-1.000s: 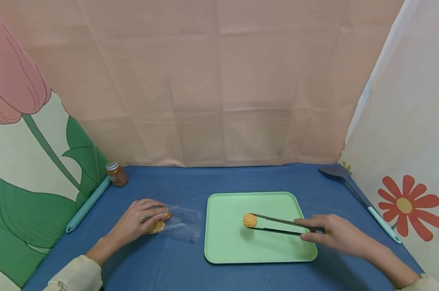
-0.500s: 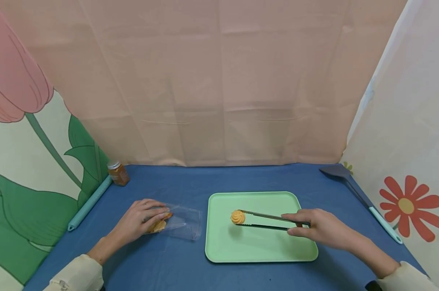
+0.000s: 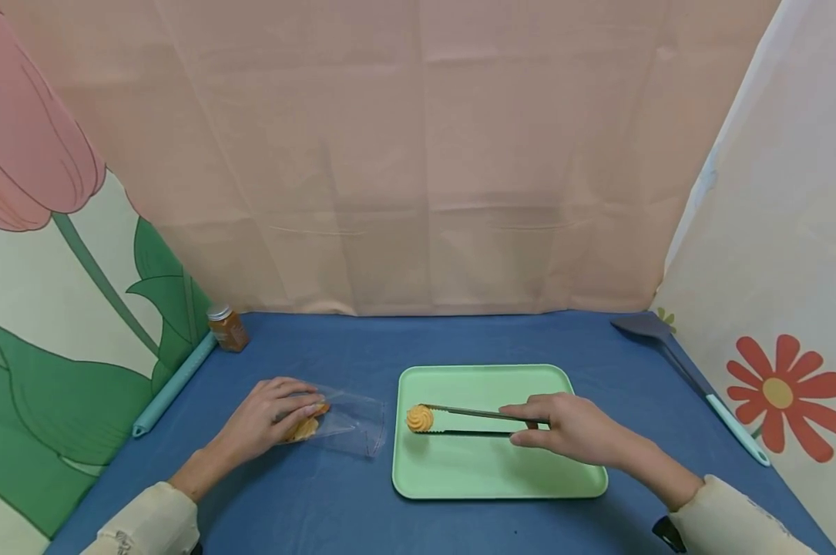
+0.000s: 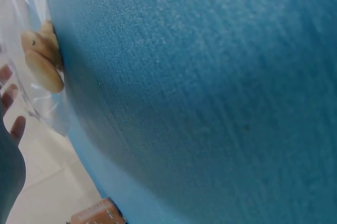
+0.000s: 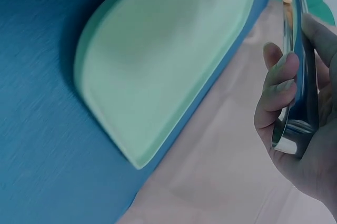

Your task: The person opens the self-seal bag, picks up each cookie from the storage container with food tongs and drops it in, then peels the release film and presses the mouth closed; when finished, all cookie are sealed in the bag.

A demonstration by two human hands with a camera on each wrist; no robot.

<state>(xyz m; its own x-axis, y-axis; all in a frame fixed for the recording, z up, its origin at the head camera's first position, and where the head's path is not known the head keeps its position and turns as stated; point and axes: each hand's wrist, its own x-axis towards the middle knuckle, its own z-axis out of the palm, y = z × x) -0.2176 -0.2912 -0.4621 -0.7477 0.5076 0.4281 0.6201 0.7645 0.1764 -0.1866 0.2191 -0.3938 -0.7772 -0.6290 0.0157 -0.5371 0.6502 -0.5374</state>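
In the head view my right hand (image 3: 566, 424) grips metal tongs (image 3: 462, 412) by their closed end. The serrated tips pinch a golden swirled cookie (image 3: 420, 418) over the left side of the pale green tray (image 3: 501, 476). My left hand (image 3: 268, 420) holds a clear plastic bag (image 3: 357, 424) lying on the blue cloth, its mouth facing the tray. Several cookies (image 3: 305, 429) lie inside the bag, partly covered by the fingers. The left wrist view shows the bagged cookies (image 4: 43, 58) near the fingertips; in the right wrist view fingers wrap the tongs (image 5: 303, 103).
A brown jar with a silver lid (image 3: 228, 330) stands at the back left beside a teal roll (image 3: 175, 385). Along the right edge lies a dark spatula (image 3: 674, 354) with a mint handle. A beige cloth (image 3: 418, 169) hangs behind the table.
My right hand has moved left with the tongs and cookie, from mid-tray to near the tray's left edge. The left hand and bag stay in place.
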